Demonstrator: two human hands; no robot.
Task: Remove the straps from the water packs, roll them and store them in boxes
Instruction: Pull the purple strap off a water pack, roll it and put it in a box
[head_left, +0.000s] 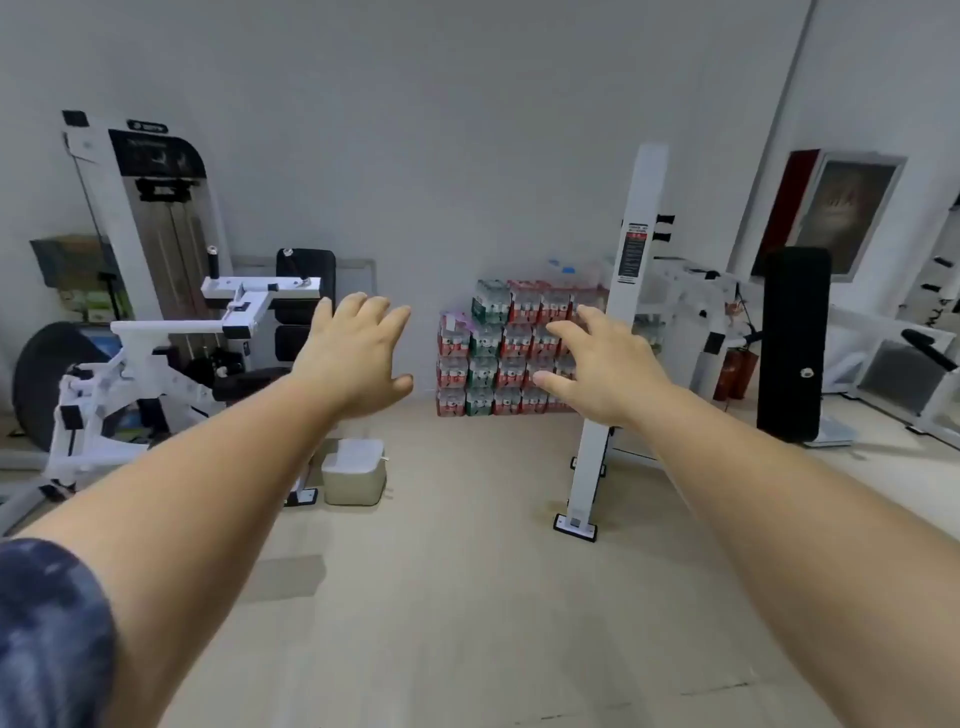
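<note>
Against the far wall at twelve o'clock, the stacked water packs (498, 353) stand well apart from the left hand (353, 358) and right hand (602, 364), both spread and empty, so walking close and starting on a top pack looks wisest; straps are too small to see.

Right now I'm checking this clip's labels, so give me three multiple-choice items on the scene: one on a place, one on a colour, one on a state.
1. Where are the water packs?
A. stacked on the floor against the wall
B. on a table
C. in the person's arms

2. What colour is the tall post beside them?
A. black
B. white
C. red

3. How are the left hand and right hand?
A. gripping a strap
B. holding a bottle
C. open and empty

Answers: 1 A, the stack stands on the floor at the wall; 2 B, the post is white along its length; 3 C, the fingers are spread and hold nothing.
</note>
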